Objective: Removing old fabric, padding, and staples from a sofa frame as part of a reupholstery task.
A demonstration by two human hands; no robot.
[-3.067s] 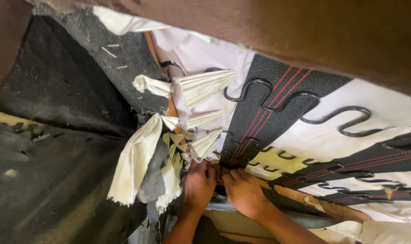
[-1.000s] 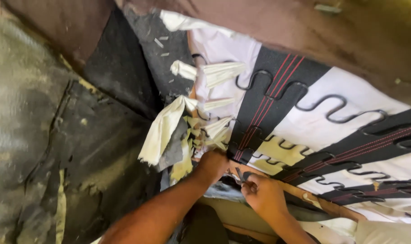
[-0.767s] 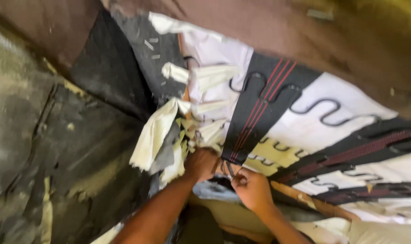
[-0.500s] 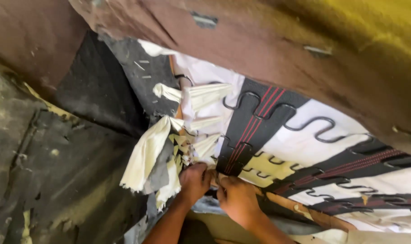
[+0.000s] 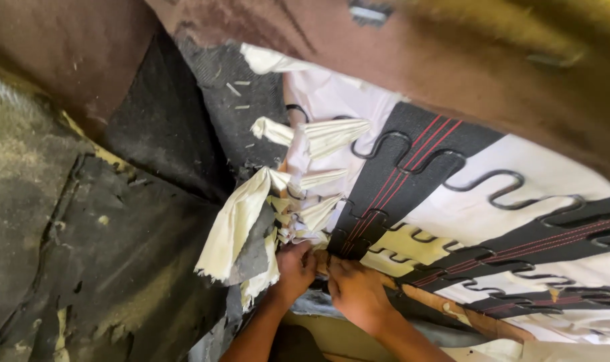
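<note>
The view is filled by the underside of an upholstered piece of furniture. A brown fabric panel (image 5: 452,74) crosses the top, blurred at the right edge. To the left hangs dark, stained cloth (image 5: 84,268) with pale patches, and above it a black fibre sheet (image 5: 164,147) folds inward. A wooden rail (image 5: 479,322) runs along the lower right. Daylight falls brightly across the middle, leaving the left side in shade.

We see our left hand (image 5: 293,268) and right hand (image 5: 356,293) bare, no gloves, rings or watch, both forearms uncovered by sleeves.
</note>
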